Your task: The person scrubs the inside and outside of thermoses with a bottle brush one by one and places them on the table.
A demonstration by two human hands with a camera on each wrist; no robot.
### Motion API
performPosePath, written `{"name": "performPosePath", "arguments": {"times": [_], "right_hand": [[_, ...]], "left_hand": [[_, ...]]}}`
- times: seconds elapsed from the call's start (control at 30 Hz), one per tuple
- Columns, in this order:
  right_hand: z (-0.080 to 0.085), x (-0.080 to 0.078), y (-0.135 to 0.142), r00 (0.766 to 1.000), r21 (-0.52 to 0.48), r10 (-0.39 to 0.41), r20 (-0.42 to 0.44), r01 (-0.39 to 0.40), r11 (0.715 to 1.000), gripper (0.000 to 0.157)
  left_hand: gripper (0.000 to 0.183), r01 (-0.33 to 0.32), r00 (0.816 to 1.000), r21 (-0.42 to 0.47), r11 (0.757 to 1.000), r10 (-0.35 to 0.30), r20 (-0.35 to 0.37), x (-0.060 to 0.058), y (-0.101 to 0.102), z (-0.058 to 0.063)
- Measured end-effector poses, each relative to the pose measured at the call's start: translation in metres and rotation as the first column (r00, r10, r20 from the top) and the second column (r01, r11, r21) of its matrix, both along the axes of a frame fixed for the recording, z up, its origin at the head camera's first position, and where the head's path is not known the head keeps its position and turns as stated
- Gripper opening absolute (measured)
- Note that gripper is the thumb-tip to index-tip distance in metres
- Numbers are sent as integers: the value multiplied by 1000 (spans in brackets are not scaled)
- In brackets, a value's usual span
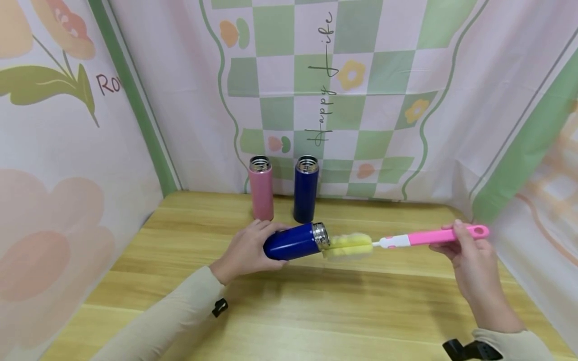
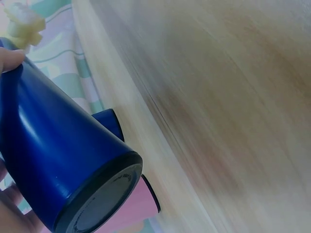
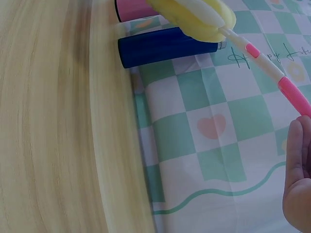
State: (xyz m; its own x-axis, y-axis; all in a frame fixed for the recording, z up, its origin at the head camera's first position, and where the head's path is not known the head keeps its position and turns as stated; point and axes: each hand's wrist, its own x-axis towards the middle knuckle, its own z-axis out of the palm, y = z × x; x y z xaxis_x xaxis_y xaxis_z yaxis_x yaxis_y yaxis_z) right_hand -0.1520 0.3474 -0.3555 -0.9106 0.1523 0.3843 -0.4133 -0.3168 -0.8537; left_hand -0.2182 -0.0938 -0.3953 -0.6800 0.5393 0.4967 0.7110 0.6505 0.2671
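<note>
My left hand point(image 1: 253, 249) grips a dark blue bottle point(image 1: 293, 241) lying nearly level above the table, its open metal mouth turned to the right. In the left wrist view the black-rimmed base of this blue bottle point(image 2: 68, 131) faces the camera. A bottle brush point(image 1: 426, 237) with a pink and white handle is held near its handle end by my right hand point(image 1: 474, 260). Its yellow sponge head point(image 1: 354, 245) is at the bottle's mouth; whether the tip is inside cannot be told. The right wrist view shows the sponge head point(image 3: 209, 19) and part of the hand.
A pink bottle point(image 1: 261, 190) and a second blue bottle point(image 1: 306, 193) stand upright without lids at the table's back edge. Behind them hangs a checkered curtain point(image 1: 311, 75), with patterned fabric on both sides. The wooden table point(image 1: 316, 321) extends below the hands.
</note>
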Motion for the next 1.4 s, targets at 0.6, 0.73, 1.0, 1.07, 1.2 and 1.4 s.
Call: {"name": "performPosePath", "arguments": {"times": [0.6, 0.73, 1.0, 1.07, 1.2, 1.4], "right_hand": [[1, 4, 0, 998, -57, 57, 10, -57, 997, 24], [1, 4, -1, 997, -93, 79, 2, -79, 993, 25], [3, 5, -5, 996, -117, 83, -16, -85, 989, 25], [3, 5, -6, 996, -121, 87, -17, -88, 989, 25], [4, 6, -8, 996, -131, 91, -20, -93, 987, 25], [4, 6, -10, 994, -159, 96, -43, -102, 982, 26]], "left_hand": [[73, -22, 999, 0, 1000, 22, -26, 0, 4, 0], [73, -24, 999, -1, 1000, 24, -25, 0, 4, 0], [71, -20, 1000, -35, 999, 19, -24, -2, 5, -1], [71, -18, 1000, -43, 999, 17, -15, -1, 5, -1], [71, -19, 1000, -45, 999, 19, -2, -1, 5, -2], [70, -5, 1000, -62, 998, 4, -5, 0, 7, 0]]}}
